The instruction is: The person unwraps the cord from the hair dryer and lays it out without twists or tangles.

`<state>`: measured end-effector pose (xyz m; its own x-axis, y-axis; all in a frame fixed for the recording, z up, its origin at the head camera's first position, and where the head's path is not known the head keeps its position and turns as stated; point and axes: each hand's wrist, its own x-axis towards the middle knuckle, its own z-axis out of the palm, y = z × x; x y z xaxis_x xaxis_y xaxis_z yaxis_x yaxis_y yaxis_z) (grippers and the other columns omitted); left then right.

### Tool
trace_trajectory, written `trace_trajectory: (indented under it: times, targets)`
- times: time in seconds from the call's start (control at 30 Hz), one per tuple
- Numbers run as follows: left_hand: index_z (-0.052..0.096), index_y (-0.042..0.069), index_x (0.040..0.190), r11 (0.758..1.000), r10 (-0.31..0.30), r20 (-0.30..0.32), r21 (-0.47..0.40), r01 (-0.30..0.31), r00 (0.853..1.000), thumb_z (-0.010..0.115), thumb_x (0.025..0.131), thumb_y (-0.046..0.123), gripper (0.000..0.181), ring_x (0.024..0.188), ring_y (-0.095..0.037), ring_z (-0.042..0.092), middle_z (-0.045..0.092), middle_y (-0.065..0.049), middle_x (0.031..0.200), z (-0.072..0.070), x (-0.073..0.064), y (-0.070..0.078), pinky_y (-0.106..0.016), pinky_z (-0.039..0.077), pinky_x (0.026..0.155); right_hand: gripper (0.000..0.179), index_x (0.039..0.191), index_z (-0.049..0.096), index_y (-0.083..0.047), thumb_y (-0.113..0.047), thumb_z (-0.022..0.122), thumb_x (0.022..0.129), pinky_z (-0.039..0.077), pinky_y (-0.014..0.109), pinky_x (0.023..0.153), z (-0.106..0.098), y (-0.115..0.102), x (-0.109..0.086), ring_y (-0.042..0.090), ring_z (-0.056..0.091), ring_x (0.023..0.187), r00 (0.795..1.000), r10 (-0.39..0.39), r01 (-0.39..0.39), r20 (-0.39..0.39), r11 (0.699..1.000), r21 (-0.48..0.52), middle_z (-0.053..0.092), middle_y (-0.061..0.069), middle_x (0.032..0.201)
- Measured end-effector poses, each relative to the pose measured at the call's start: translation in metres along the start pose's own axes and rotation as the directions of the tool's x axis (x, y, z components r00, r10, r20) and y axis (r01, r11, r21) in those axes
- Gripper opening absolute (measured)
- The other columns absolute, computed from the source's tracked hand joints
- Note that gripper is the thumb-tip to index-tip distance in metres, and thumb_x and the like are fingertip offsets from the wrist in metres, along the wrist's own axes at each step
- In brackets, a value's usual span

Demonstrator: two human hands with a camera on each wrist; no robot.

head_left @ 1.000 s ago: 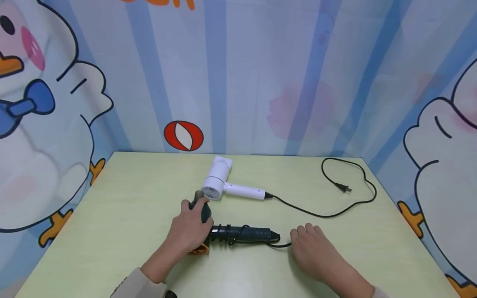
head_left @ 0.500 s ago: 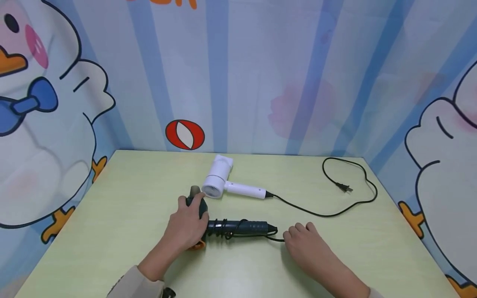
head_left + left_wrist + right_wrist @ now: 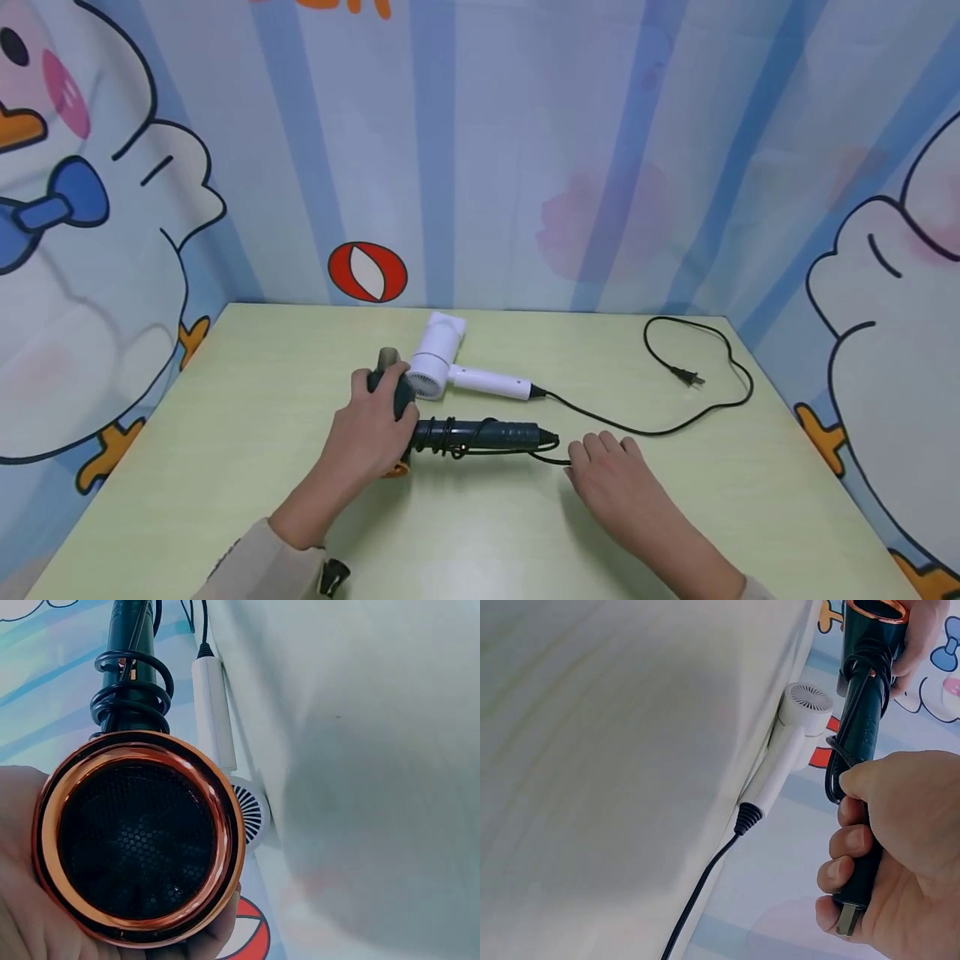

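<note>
My left hand (image 3: 369,433) grips the barrel of a dark green hair dryer (image 3: 498,435), its handle pointing right. The copper-ringed rear grille (image 3: 135,840) fills much of the left wrist view, with palm and fingers around the barrel. A black cord (image 3: 131,694) is coiled around the handle. To the right, my right hand (image 3: 618,487) holds that cord's plug (image 3: 847,919); the curled fingers cover most of it, and metal prongs show below them in the right wrist view. Behind the green dryer, a white hair dryer (image 3: 491,382) lies on the table.
The white dryer's black cord (image 3: 652,433) curves across the right of the pale table (image 3: 247,400) and ends in a two-prong plug (image 3: 686,377). A cartoon-printed curtain (image 3: 495,167) stands behind the table and along both sides.
Both hands have moved away from the front edge, carrying the green hair dryer and its plug with them. The right hand is slightly further left. The white hair dryer stays put.
</note>
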<state>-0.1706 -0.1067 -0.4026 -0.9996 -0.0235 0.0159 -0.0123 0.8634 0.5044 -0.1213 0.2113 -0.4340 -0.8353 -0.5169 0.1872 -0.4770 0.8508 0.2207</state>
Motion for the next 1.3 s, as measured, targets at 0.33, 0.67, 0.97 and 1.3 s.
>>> trace_trajectory:
  times: [0.33,0.67,0.97,1.3]
  targets:
    - [0.031,0.027,0.156,0.999,-0.029,-0.007,-0.028,0.029,1.0,0.052,0.103,0.04,0.059,0.091,-0.042,0.062,0.022,-0.026,0.153,-0.001,0.005,0.003,-0.046,0.058,0.07,0.031,0.085,0.05,-0.009,-0.03,0.068,0.098,0.032,0.035,0.064,-0.003,0.001,0.003,0.019,0.035,0.068,0.999,0.018,-0.019,-0.047,1.0,-0.006,0.036,0.0,0.072]
    - [0.03,0.027,0.157,0.998,-0.03,0.02,-0.054,0.031,0.999,0.05,0.105,0.038,0.057,0.093,-0.044,0.062,0.02,-0.027,0.155,-0.004,0.007,0.004,-0.048,0.058,0.072,0.032,0.082,0.051,-0.009,-0.032,0.065,0.099,0.032,0.035,0.062,0.002,0.008,0.003,0.02,0.036,0.069,0.999,0.018,-0.018,-0.038,1.0,0.013,0.036,0.001,0.074]
    - [0.03,0.028,0.157,0.995,0.014,0.039,-0.101,-0.01,0.999,0.047,0.105,0.039,0.056,0.104,-0.045,0.059,0.024,-0.024,0.154,-0.009,0.007,0.003,-0.048,0.058,0.075,0.032,0.087,0.05,-0.007,-0.033,0.065,0.1,0.035,0.034,0.058,0.011,0.025,0.007,0.02,0.038,0.066,0.996,0.054,-0.049,-0.068,0.997,0.067,0.037,0.002,0.073]
    - [0.031,0.034,0.156,0.992,0.052,0.042,-0.115,-0.046,0.998,0.048,0.106,0.04,0.053,0.106,-0.044,0.059,0.026,-0.021,0.154,-0.014,0.005,0.007,-0.05,0.057,0.078,0.044,0.085,0.041,-0.005,-0.039,0.066,0.098,0.028,0.033,0.059,0.022,0.04,0.018,0.021,0.031,0.062,0.987,0.126,-0.12,-0.099,0.991,0.065,0.032,0.004,0.071]
